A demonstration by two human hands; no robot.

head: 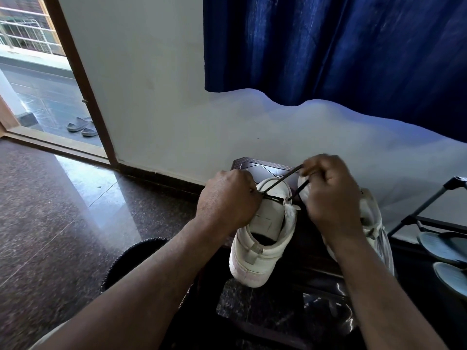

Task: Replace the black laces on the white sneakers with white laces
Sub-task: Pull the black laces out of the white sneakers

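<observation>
Pinched in the curled fingers of the right hand (331,195) were two strands of the black lace (281,179), drawn taut up and to the right from the top eyelets of a white sneaker (262,238). That sneaker was gripped at its left upper edge by the left hand (227,200), whose fingers were tightly curled. It was seen heel toward the camera, just below and between both hands. A second white sneaker (374,223) was partly hidden behind the right wrist. A dark patterned stand (242,163) was seen beneath them. Beyond, a blue curtain (328,46) was hung against the wall, and grey sandals (80,126) were seen outside the open doorway.
</observation>
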